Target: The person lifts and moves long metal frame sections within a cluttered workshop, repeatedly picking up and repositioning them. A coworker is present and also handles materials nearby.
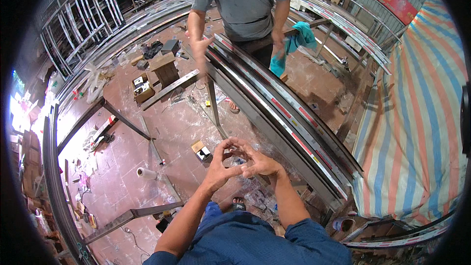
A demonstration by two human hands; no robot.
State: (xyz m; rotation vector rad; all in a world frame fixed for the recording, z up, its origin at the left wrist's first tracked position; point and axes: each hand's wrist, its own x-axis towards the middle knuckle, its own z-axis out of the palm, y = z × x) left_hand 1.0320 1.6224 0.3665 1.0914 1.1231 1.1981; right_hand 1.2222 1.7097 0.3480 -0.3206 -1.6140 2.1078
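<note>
My left hand and my right hand are raised in front of my body. Their fingertips and thumbs meet, leaving a rounded gap between the palms. Both hands are empty, with the fingers curved and the thumbs held away from them. Just to the right and beyond lies a stack of long dark and silver metal profiles, some with strips of red and white film. Neither hand touches it. A co-worker in a grey T-shirt stands at its far end, one hand blurred over the profiles.
A teal cloth hangs near the co-worker. Striped sheeting covers the right side. At left stands a metal frame bench bearing long dark profiles. On the tiled floor are an open box, a small carton and a white roll.
</note>
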